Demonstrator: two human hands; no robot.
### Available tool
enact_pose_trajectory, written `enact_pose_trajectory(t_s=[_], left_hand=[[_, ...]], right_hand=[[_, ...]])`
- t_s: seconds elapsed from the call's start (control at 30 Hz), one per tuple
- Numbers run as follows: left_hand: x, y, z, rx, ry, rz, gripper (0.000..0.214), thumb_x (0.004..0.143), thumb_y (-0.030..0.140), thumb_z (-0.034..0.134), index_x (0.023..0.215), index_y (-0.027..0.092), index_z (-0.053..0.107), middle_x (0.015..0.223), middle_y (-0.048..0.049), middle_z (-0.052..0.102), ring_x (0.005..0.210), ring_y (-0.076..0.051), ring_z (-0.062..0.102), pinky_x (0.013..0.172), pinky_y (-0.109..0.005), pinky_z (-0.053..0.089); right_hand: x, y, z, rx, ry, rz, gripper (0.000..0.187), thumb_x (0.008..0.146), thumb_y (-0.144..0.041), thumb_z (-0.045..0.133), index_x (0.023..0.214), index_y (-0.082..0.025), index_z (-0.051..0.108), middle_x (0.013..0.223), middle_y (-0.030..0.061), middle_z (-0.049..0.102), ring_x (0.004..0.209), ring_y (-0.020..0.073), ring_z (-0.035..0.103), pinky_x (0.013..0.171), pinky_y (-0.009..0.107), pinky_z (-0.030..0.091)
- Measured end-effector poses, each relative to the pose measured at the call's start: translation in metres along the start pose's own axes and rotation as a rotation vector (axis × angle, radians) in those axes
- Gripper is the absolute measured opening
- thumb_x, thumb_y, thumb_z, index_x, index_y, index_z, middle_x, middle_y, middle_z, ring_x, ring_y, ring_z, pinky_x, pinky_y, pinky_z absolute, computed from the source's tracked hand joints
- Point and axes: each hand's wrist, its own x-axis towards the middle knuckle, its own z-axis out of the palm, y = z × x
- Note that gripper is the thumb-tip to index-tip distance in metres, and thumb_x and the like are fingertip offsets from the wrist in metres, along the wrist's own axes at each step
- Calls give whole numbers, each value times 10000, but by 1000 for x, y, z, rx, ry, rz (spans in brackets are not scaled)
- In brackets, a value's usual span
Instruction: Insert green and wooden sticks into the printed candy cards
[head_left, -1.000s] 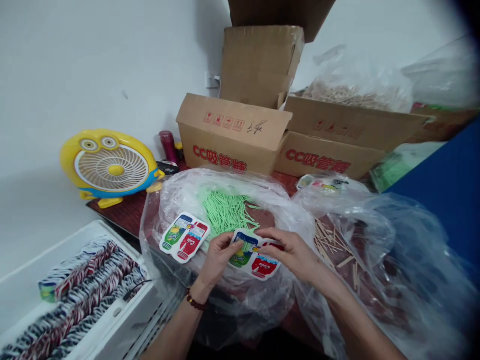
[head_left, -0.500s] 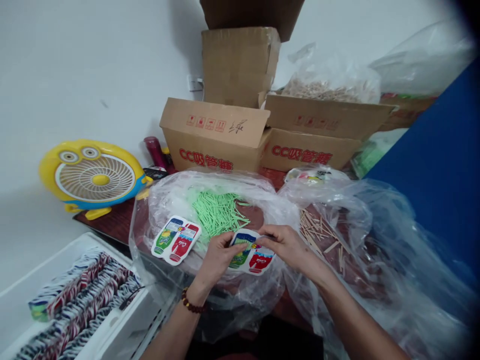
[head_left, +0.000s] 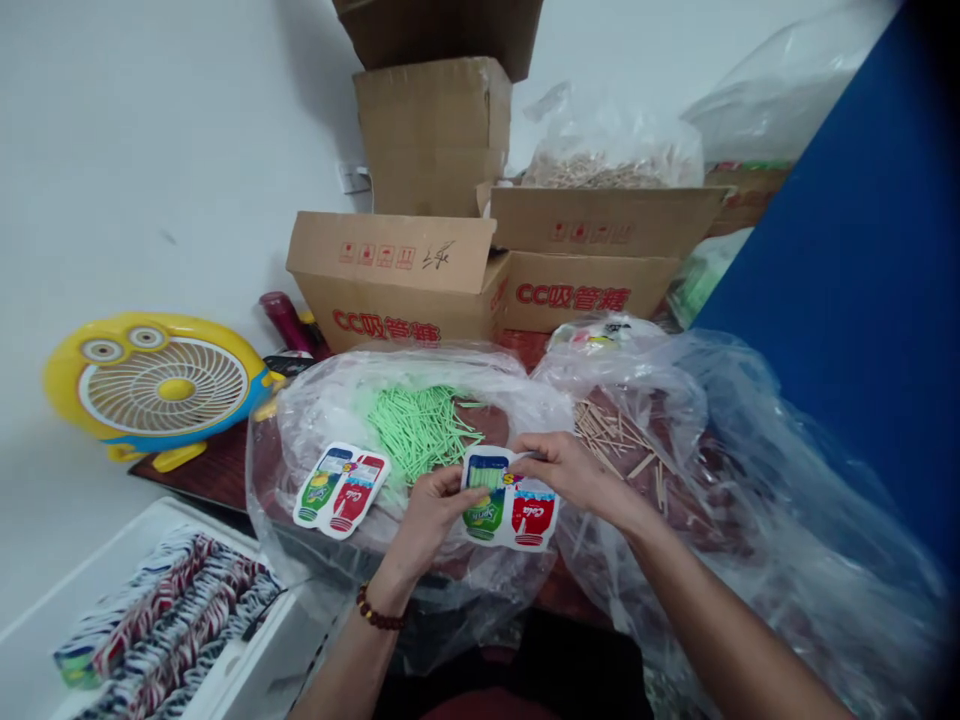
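Observation:
My left hand grips the left edge of a printed packet showing a green and a red bottle. My right hand pinches the packet's top right edge, fingers closed. Both hands hover over the rim of a clear plastic bag holding green sticks. A second printed packet lies on that bag to the left. Another clear bag with brown sticks sits to the right.
A yellow cartoon desk fan stands at the left. A white crate of stacked packets sits at lower left. Cardboard boxes line the back against the wall. A blue panel rises at the right.
The view has swung right, so everything shifted left in the picture. The packet in my hands is turned more upright and my right hand has slid to its top edge.

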Motion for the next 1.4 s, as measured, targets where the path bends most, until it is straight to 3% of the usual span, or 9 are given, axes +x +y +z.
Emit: enact_pose_trajectory(t_s=[0.2, 0.37, 0.47, 0.57, 0.77, 0.93, 1.17, 1.3, 1.4], left_hand=[[-1, 1, 3, 47, 10, 46, 184, 707, 297, 766, 801, 146, 720, 720, -13, 711, 637, -143, 609, 611, -229, 471], [-5, 8, 11, 45, -32, 53, 181, 765, 298, 719, 866, 149, 737, 782, -38, 736, 720, -169, 642, 678, -248, 498], [-7, 12, 16, -20, -95, 16, 272, 714, 242, 766, 972, 171, 718, 894, -41, 748, 755, -167, 657, 705, -250, 509], [-5, 13, 19, -50, -152, -44, 299, 678, 220, 789, 963, 155, 725, 871, -52, 757, 703, -166, 667, 688, -264, 521], [-3, 12, 22, 43, -63, -39, 242, 644, 244, 809, 847, 122, 762, 763, -56, 762, 624, -163, 655, 616, -252, 508], [-5, 14, 24, 31, -71, -26, 194, 643, 249, 807, 789, 128, 765, 716, -43, 758, 615, -165, 658, 632, -262, 518], [-8, 11, 25, 1, -114, -69, 222, 661, 220, 785, 853, 111, 761, 780, -71, 769, 667, -186, 678, 670, -285, 533], [-11, 12, 26, -43, -134, -120, 244, 652, 208, 790, 869, 101, 751, 828, -90, 772, 687, -195, 688, 689, -295, 537], [-12, 13, 27, -106, -155, -131, 309, 661, 219, 793, 948, 125, 725, 880, -86, 768, 729, -203, 701, 718, -313, 543]], right_hand=[[-6, -2, -7, -26, -32, 5, 145, 803, -317, 611, 801, -191, 681, 691, -33, 650, 643, 123, 553, 558, 209, 331], [-9, -1, -13, -2, -11, 0, 172, 820, -309, 585, 761, -178, 679, 674, -28, 646, 625, 117, 552, 549, 209, 325], [-9, -2, -16, 30, -12, -6, 186, 820, -336, 593, 765, -178, 675, 651, -34, 630, 598, 110, 532, 539, 208, 322], [-10, -7, -19, 25, -16, -42, 202, 820, -359, 601, 765, -179, 675, 646, -35, 622, 598, 107, 519, 538, 207, 314], [-12, -21, -26, -42, 0, -41, 186, 795, -350, 629, 817, -179, 697, 679, -24, 640, 625, 114, 532, 543, 207, 312], [-12, -33, -30, -110, 4, -88, 183, 817, -322, 596, 752, -175, 682, 625, -33, 606, 588, 102, 504, 542, 211, 304], [-10, -32, -30, -33, -20, -113, 139, 813, -290, 589, 816, -173, 665, 696, -18, 647, 626, 112, 546, 558, 208, 342], [-9, -28, -28, -54, -20, -129, 120, 800, -261, 594, 747, -169, 650, 645, -22, 610, 602, 106, 513, 548, 212, 330], [-9, -26, -25, 52, -19, -117, 131, 801, -271, 588, 746, -165, 640, 644, -23, 598, 596, 107, 507, 551, 211, 352]])
